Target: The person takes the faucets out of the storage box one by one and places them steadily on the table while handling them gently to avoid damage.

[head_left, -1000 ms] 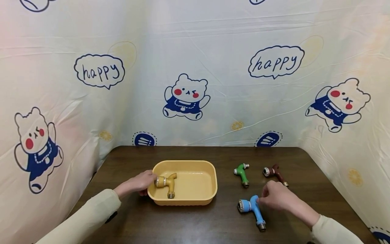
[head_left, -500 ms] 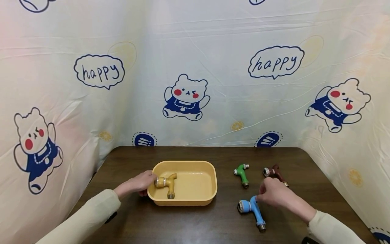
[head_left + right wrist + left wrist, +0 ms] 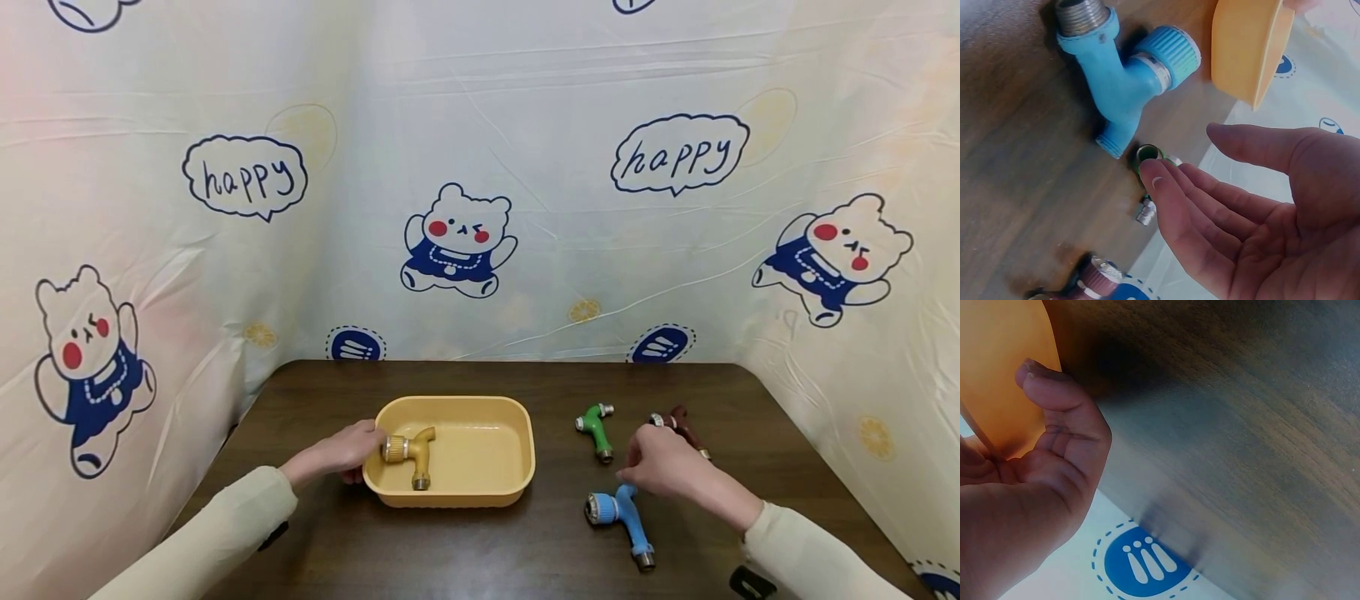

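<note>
My left hand (image 3: 347, 447) grips the left end wall of a yellow plastic basin (image 3: 483, 458), its curled fingers (image 3: 1054, 394) lying against the wall in the left wrist view. Inside the basin, at that end, lies a yellow faucet (image 3: 421, 457). A blue faucet (image 3: 627, 518) with a metal threaded end rests on the table to the right. Just behind its spout hovers my right hand (image 3: 671, 468). In the right wrist view that palm holds nothing, thumb and fingers spread apart, with the fingertips overlapping a green faucet (image 3: 1149, 153).
The green faucet stays right of the basin on the brown wooden table (image 3: 517, 550). Behind my right hand lies a dark red faucet (image 3: 681, 419), partly covered by it. A printed white curtain (image 3: 570, 250) surrounds the table's back and sides.
My right hand has shifted left and slightly away from me, from the blue faucet's right side to behind its spout. The left hand, the basin and the faucets have stayed put.
</note>
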Motion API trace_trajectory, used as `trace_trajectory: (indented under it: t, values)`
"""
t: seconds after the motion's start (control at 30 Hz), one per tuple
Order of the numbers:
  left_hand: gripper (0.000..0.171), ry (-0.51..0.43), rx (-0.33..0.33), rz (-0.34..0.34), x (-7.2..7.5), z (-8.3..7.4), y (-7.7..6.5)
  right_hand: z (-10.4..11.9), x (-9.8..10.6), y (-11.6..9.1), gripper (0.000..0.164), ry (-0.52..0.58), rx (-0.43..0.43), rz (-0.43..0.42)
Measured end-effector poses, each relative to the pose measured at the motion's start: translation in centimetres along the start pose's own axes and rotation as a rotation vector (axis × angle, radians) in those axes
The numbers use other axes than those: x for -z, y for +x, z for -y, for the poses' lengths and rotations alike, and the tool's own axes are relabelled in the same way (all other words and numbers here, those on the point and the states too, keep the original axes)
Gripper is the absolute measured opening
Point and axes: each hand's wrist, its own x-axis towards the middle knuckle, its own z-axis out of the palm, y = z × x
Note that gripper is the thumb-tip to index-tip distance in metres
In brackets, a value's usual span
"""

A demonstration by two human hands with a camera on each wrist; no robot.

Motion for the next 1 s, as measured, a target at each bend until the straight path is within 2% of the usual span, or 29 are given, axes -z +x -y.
trace_trajectory:
  t: [0.07,0.2,0.27,0.3,0.37,0.43,0.47,0.63,0.7,0.87,0.9,0.93,1.0]
  values:
    - [0.028,0.013,-0.002,-0.002,-0.1,0.6,0.4,0.2,0.1,0.1,0.023,-0.005,0.005,-0.002]
    - [0.029,0.035,-0.023,0.009,-0.3,4.4,3.2,0.7,0.2,0.4,0.019,-0.004,0.007,0.008]
    - [0.029,0.03,-0.008,0.02,-0.5,5.9,4.5,0.9,0.2,0.6,0.017,-0.003,0.012,0.013]
    - [0.029,0.025,-0.023,0.024,-0.5,6.3,4.7,1.0,0.2,0.7,0.018,-0.005,0.016,0.012]
    - [0.032,0.023,-0.051,0.034,-0.5,6.5,4.6,1.3,0.2,0.9,0.019,-0.013,0.026,0.001]
    - [0.034,0.032,-0.053,0.03,-0.5,6.2,4.3,1.5,0.2,1.1,0.02,-0.021,0.039,-0.01]
    - [0.034,0.033,-0.054,0.028,-0.6,6.6,4.6,1.6,0.2,1.2,0.02,-0.022,0.043,-0.015]
    - [0.031,-0.013,0.023,0.03,-0.5,7.6,5.8,2.0,0.1,1.5,0.027,-0.01,0.045,-0.019]
    - [0.03,-0.009,0.019,0.036,-0.3,7.2,5.5,2.1,0.1,1.6,0.03,0.0,0.042,-0.012]
    - [0.028,0.009,-0.001,0.011,0.0,2.1,1.6,2.5,0.1,1.9,0.024,-0.011,0.05,-0.014]
    - [0.028,0.02,-0.019,0.011,0.0,1.8,1.3,2.6,0.1,1.9,0.022,-0.018,0.051,-0.018]
    - [0.028,0.015,-0.008,0.007,-0.1,1.3,0.9,2.7,0.0,2.0,0.022,-0.028,0.056,-0.024]
    - [0.03,0.015,-0.028,0.021,-0.1,2.4,1.6,2.9,0.1,2.1,0.023,-0.036,0.054,-0.03]
